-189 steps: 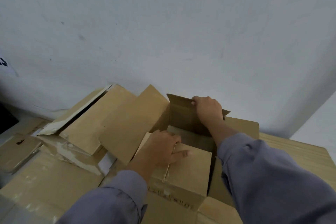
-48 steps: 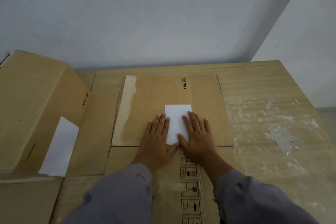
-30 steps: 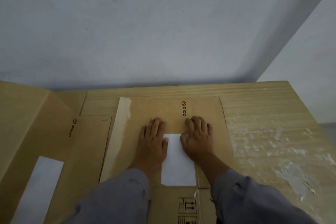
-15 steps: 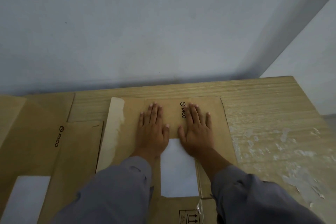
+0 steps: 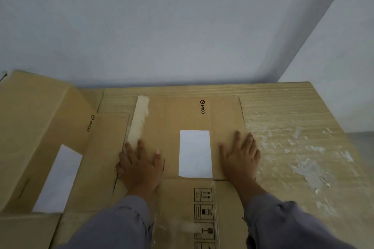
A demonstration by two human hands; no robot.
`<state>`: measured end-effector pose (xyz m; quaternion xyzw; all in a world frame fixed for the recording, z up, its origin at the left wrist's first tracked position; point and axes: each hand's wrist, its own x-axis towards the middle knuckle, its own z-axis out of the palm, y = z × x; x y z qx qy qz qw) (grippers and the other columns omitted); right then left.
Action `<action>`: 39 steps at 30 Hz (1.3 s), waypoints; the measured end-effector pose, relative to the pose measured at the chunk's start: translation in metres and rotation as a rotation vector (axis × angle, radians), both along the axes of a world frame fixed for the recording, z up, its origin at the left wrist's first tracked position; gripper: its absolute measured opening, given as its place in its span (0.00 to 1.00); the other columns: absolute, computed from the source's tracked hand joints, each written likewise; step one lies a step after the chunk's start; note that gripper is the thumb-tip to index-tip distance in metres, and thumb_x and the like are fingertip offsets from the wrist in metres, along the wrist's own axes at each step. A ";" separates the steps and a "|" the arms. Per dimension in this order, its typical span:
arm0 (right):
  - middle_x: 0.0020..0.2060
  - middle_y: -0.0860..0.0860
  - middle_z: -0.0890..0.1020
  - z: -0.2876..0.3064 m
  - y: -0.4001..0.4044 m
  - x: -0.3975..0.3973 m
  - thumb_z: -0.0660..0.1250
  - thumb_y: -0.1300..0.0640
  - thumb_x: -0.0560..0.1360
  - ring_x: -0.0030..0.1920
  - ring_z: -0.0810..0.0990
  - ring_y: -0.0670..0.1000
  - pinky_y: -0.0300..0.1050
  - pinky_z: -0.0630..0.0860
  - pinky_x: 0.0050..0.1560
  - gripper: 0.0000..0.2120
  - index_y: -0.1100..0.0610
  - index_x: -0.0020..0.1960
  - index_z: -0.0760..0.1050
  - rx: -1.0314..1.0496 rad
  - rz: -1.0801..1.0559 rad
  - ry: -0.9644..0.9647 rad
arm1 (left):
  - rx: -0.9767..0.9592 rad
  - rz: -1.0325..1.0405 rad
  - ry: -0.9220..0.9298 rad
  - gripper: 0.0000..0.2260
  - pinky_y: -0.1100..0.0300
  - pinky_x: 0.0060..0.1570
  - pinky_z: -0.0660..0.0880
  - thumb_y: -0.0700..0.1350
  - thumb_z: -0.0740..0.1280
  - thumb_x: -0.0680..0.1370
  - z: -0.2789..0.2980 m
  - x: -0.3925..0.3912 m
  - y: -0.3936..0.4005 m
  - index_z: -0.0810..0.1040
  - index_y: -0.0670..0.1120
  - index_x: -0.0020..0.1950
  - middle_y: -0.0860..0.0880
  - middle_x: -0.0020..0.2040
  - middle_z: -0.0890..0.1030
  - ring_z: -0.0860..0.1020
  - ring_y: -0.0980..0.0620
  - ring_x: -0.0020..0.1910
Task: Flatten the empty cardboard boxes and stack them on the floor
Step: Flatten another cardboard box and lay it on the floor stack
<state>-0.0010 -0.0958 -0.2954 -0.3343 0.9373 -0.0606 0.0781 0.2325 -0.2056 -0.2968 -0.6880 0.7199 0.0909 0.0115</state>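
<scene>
A flattened brown cardboard box (image 5: 182, 115) with a white label (image 5: 195, 153) and a "PICO" print lies flat on the wooden floor. My left hand (image 5: 139, 164) presses flat on its left part, fingers spread beside a strip of torn tape (image 5: 138, 120). My right hand (image 5: 241, 156) presses flat near its right edge. Both palms are down with straight fingers. A second cardboard box (image 5: 40, 127) with its own white label lies to the left, one panel still raised.
The wooden floor (image 5: 293, 127) to the right has peeling pale patches. A pale wall (image 5: 162, 26) runs along the far edge and meets another wall at the right corner. More cardboard (image 5: 24, 230) lies at the lower left.
Both hands have slid apart from the middle of the box, the left one to the left edge and the right one to the right edge. The white label is now uncovered between them.
</scene>
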 end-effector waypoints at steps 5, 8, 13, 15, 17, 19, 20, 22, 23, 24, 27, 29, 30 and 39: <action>0.63 0.58 0.69 0.010 0.041 0.017 0.54 0.34 0.75 0.61 0.68 0.60 0.55 0.68 0.58 0.33 0.54 0.72 0.60 -0.068 -0.104 0.015 | 0.042 0.079 -0.041 0.37 0.44 0.60 0.65 0.68 0.51 0.75 0.014 0.020 0.020 0.55 0.47 0.77 0.43 0.73 0.60 0.62 0.39 0.66; 0.60 0.60 0.72 0.016 0.052 0.020 0.59 0.32 0.73 0.60 0.71 0.61 0.55 0.71 0.57 0.38 0.60 0.69 0.62 -0.050 -0.211 -0.022 | 0.052 0.162 -0.034 0.41 0.46 0.56 0.69 0.71 0.57 0.72 0.022 0.024 0.024 0.61 0.40 0.71 0.40 0.66 0.65 0.67 0.39 0.62; 0.62 0.59 0.75 0.032 0.062 0.017 0.62 0.29 0.70 0.63 0.71 0.61 0.55 0.70 0.59 0.40 0.61 0.66 0.66 -0.038 -0.392 -0.213 | 0.132 0.281 0.031 0.43 0.48 0.55 0.70 0.72 0.64 0.67 0.032 0.037 0.021 0.67 0.38 0.65 0.39 0.62 0.71 0.71 0.40 0.59; 0.58 0.60 0.76 0.035 0.071 0.019 0.61 0.33 0.73 0.58 0.75 0.63 0.53 0.72 0.52 0.34 0.58 0.65 0.64 -0.118 -0.356 -0.264 | 0.144 0.261 0.107 0.36 0.45 0.57 0.71 0.65 0.65 0.72 0.030 0.044 0.024 0.66 0.39 0.67 0.39 0.62 0.70 0.70 0.38 0.61; 0.52 0.61 0.79 0.038 0.085 0.022 0.59 0.36 0.76 0.52 0.78 0.63 0.51 0.72 0.44 0.27 0.57 0.62 0.62 -0.149 -0.306 -0.263 | 0.123 0.181 0.203 0.28 0.44 0.53 0.72 0.57 0.63 0.76 0.028 0.055 0.036 0.62 0.42 0.69 0.38 0.62 0.70 0.70 0.36 0.60; 0.49 0.61 0.80 0.042 0.095 0.024 0.58 0.39 0.78 0.49 0.80 0.63 0.49 0.71 0.41 0.24 0.56 0.62 0.62 -0.139 -0.276 -0.242 | 0.094 0.097 0.255 0.26 0.46 0.49 0.72 0.53 0.61 0.78 0.030 0.066 0.046 0.57 0.46 0.73 0.38 0.61 0.72 0.74 0.36 0.57; 0.49 0.61 0.81 0.043 0.099 0.026 0.57 0.40 0.78 0.49 0.80 0.63 0.49 0.71 0.41 0.23 0.57 0.63 0.63 -0.135 -0.271 -0.241 | 0.085 0.071 0.284 0.26 0.48 0.47 0.72 0.53 0.60 0.79 0.031 0.069 0.049 0.56 0.47 0.73 0.38 0.59 0.75 0.76 0.36 0.55; 0.51 0.62 0.80 0.045 0.106 0.029 0.57 0.44 0.79 0.50 0.80 0.64 0.49 0.71 0.42 0.20 0.59 0.62 0.64 -0.144 -0.279 -0.256 | 0.063 0.041 0.342 0.24 0.49 0.45 0.73 0.52 0.59 0.80 0.036 0.072 0.052 0.55 0.48 0.73 0.37 0.55 0.79 0.78 0.36 0.51; 0.52 0.62 0.80 0.046 0.109 0.031 0.57 0.45 0.80 0.51 0.80 0.64 0.49 0.70 0.42 0.19 0.60 0.60 0.66 -0.157 -0.286 -0.259 | 0.044 0.028 0.356 0.23 0.49 0.45 0.74 0.51 0.58 0.80 0.038 0.071 0.054 0.57 0.47 0.73 0.37 0.54 0.80 0.79 0.35 0.50; 0.52 0.62 0.80 0.048 0.113 0.033 0.57 0.46 0.80 0.51 0.79 0.64 0.49 0.70 0.42 0.19 0.61 0.59 0.67 -0.175 -0.292 -0.252 | 0.025 0.014 0.356 0.21 0.48 0.45 0.74 0.51 0.57 0.81 0.040 0.069 0.055 0.59 0.45 0.71 0.36 0.53 0.80 0.79 0.35 0.50; 0.50 0.62 0.81 0.056 0.127 0.040 0.55 0.46 0.81 0.49 0.80 0.63 0.48 0.70 0.41 0.18 0.61 0.58 0.68 -0.222 -0.305 -0.206 | -0.005 -0.012 0.327 0.18 0.47 0.45 0.73 0.51 0.54 0.82 0.047 0.062 0.061 0.69 0.37 0.62 0.33 0.53 0.79 0.78 0.33 0.51; 0.49 0.61 0.81 0.062 0.139 0.041 0.55 0.46 0.81 0.49 0.80 0.63 0.48 0.70 0.40 0.18 0.60 0.58 0.68 -0.243 -0.316 -0.176 | -0.020 -0.026 0.335 0.19 0.47 0.44 0.72 0.51 0.52 0.83 0.054 0.057 0.068 0.71 0.36 0.58 0.33 0.53 0.79 0.77 0.33 0.51; 0.49 0.61 0.81 0.065 0.146 0.040 0.55 0.45 0.81 0.49 0.80 0.63 0.49 0.71 0.40 0.18 0.60 0.59 0.68 -0.259 -0.321 -0.166 | -0.025 -0.036 0.340 0.19 0.48 0.44 0.71 0.50 0.52 0.83 0.058 0.054 0.071 0.71 0.36 0.58 0.33 0.53 0.79 0.77 0.33 0.51; 0.45 0.61 0.81 0.106 0.215 0.007 0.55 0.45 0.81 0.44 0.80 0.62 0.48 0.69 0.37 0.17 0.60 0.57 0.66 -0.438 -0.404 -0.124 | -0.093 -0.167 0.391 0.20 0.52 0.39 0.67 0.52 0.49 0.83 0.108 -0.007 0.108 0.69 0.37 0.58 0.34 0.51 0.79 0.78 0.35 0.49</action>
